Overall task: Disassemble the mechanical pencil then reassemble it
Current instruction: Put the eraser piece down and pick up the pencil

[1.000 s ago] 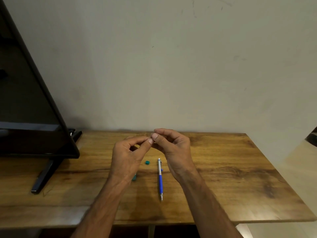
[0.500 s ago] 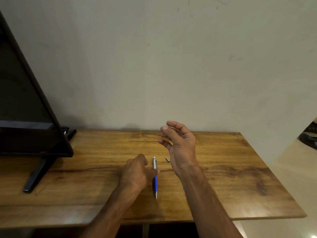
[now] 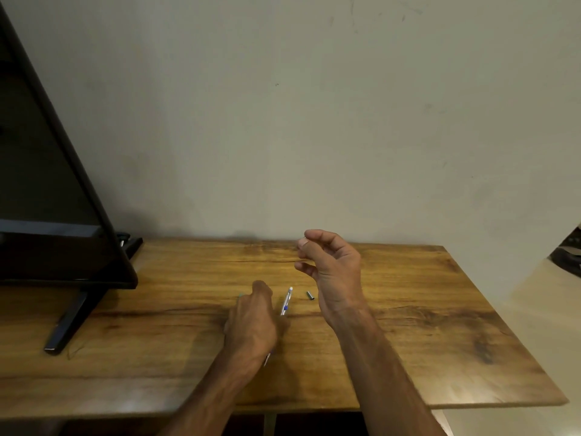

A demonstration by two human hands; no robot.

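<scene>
The blue and white mechanical pencil (image 3: 287, 299) lies slanted on the wooden table (image 3: 424, 325), its upper end pointing away from me. My left hand (image 3: 251, 319) covers its middle, fingers and thumb curled round the barrel; the tip pokes out near the wrist. A small dark cap (image 3: 310, 295) lies just right of the pencil. My right hand (image 3: 333, 272) hovers above the table behind the cap, thumb and forefinger pinched together on something tiny and pale that I cannot identify. A teal scrap (image 3: 240, 295) peeks out beside my left hand.
A large black screen (image 3: 47, 184) stands at the left on a dark stand leg (image 3: 72, 322). A plain wall runs behind the table. The table's right edge falls away at the far right.
My hands parted from a shared pinch. The left dropped onto the pencil and closed round it, tilting it. The right stayed raised. The dark cap now lies on the table.
</scene>
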